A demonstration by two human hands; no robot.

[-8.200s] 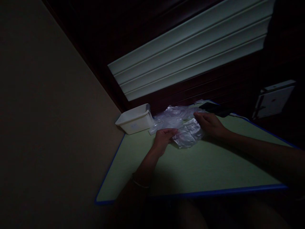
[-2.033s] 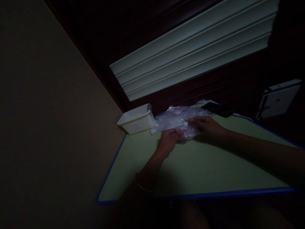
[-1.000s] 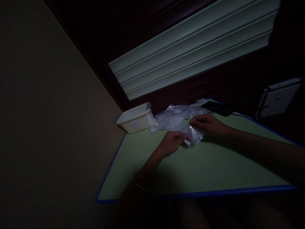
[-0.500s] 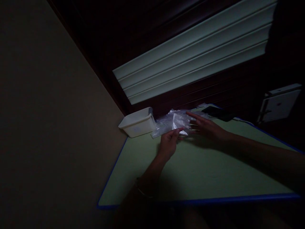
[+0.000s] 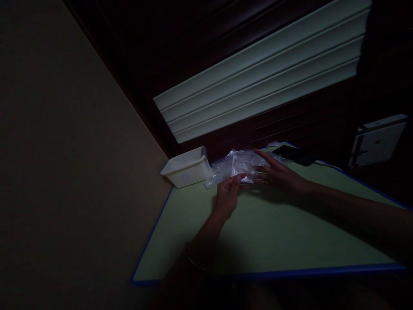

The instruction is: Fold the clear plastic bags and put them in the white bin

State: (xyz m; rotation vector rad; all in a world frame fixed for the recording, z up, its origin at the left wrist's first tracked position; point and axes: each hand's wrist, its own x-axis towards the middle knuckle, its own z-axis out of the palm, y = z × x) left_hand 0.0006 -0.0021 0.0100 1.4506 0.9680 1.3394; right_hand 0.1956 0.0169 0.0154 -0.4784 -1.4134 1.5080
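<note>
My left hand (image 5: pixel 227 193) pinches the near edge of a shiny clear plastic bag (image 5: pixel 238 165) between thumb and fingers. On the right, my right hand (image 5: pixel 279 174) is open, its index finger stretched out and its other fingers spread against or just beside the bag. Whether those fingertips touch the plastic is hard to tell in the dim light. More crumpled clear plastic (image 5: pixel 219 170) lies behind and around the held bag, and I cannot make out where one piece ends and another begins.
A white plastic bin (image 5: pixel 189 170) stands at the table's far left corner against the wall. The pale green table (image 5: pixel 258 232) has a blue edge. A dark flat object (image 5: pixel 293 154) with a white cable lies far right. Beyond it is a white tablet-like panel (image 5: pixel 377 142).
My right hand has shifted slightly, its fingers a little lower and closer to the bag. The left hand keeps its pinch in nearly the same place.
</note>
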